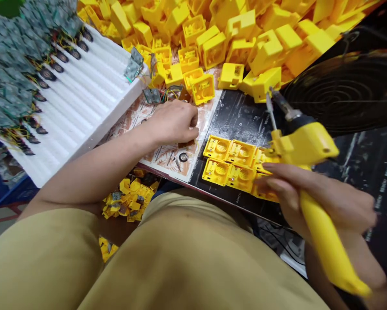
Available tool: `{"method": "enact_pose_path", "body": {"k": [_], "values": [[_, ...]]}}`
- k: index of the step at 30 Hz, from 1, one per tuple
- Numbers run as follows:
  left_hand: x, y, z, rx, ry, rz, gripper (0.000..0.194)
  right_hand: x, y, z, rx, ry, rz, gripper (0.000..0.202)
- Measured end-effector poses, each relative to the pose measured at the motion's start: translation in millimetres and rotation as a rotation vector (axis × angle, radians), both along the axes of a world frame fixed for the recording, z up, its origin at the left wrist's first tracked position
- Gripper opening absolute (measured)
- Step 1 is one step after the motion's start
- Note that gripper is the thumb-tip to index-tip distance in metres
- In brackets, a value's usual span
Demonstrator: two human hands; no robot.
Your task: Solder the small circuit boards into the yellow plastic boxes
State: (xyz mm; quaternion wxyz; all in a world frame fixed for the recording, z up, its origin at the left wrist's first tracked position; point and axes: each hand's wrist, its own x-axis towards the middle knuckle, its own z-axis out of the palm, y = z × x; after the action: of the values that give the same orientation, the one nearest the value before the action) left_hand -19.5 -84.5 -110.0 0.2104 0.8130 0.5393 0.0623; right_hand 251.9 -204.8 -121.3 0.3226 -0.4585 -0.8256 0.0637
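My right hand (329, 202) is wrapped around the handle of a yellow soldering gun (310, 142), whose metal tip points away from me. Below the gun, open yellow housings (229, 161) with speaker grilles lie in two rows near the bench edge, partly covered by that hand. My left hand (177, 122) rests low over a patterned sheet (161, 159), its fingers curled closed; whatever they hold is hidden. Just beyond it are a small circuit board (152, 95) and thin coloured wires. A small round speaker (183, 157) lies on the sheet near my left fingers.
Yellow plastic cases (213, 43) are heaped at the back. A white foam tray (83, 99) on the left carries many wired circuit boards (15, 73). A round black fan grille (342, 92) stands at right. More yellow parts (129, 200) lie below the bench edge, and a blue bin (9, 185) is at far left.
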Motion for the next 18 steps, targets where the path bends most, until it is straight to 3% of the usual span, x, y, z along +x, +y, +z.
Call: {"method": "enact_pose_path", "body": {"k": [3, 5, 9, 12, 18], "values": [[-3.0, -0.2, 0.3, -0.048, -0.061, -0.053, 0.007, -22.0, 19.2, -6.5, 0.011, 0.030, 0.061, 0.012], [-8.9, -2.3, 3.6, -0.044, -0.102, -0.051, 0.012, -36.7, 32.1, -10.4, 0.020, 0.039, 0.096, 0.023], [-15.1, -5.5, 5.8, 0.124, -0.071, 0.035, 0.018, -60.6, 48.9, -18.9, 0.000, -0.010, 0.126, 0.029], [-8.7, -4.9, 0.8, 0.201, 0.002, 0.066, 0.023, -66.6, 50.6, -22.2, -0.035, -0.021, 0.111, 0.031], [6.5, -2.8, -4.7, 0.048, 0.103, -0.011, 0.011, -61.1, 45.6, -16.6, -0.050, -0.003, 0.083, 0.032]]}}
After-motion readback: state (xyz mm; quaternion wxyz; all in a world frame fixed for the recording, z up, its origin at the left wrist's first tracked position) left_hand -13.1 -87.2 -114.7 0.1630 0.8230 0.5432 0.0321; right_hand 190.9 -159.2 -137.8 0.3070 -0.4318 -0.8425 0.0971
